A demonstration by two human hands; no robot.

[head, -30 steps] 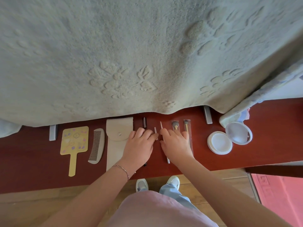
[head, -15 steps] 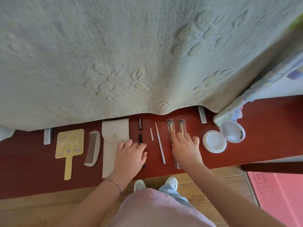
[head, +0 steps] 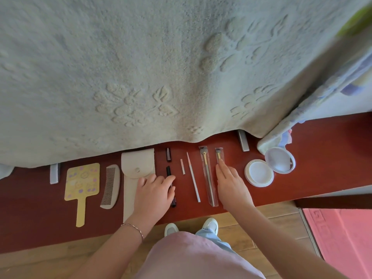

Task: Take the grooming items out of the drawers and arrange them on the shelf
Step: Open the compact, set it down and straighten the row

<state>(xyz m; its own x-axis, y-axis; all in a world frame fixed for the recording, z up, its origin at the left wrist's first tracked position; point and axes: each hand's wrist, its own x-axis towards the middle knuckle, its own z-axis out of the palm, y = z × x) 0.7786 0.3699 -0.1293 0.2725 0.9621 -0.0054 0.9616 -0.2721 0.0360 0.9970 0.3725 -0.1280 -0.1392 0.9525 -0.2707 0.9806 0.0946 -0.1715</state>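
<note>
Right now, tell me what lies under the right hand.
The right hand lies flat on a sleeved makeup brush on the red shelf. Only the brush's bristle end shows; its handle is covered.

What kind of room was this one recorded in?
Probably a bedroom at home. A thick embossed blanket hangs over the back of a red wooden shelf, grooming items such as a comb and a hand mirror are laid along it, and the floor is wood.
</note>
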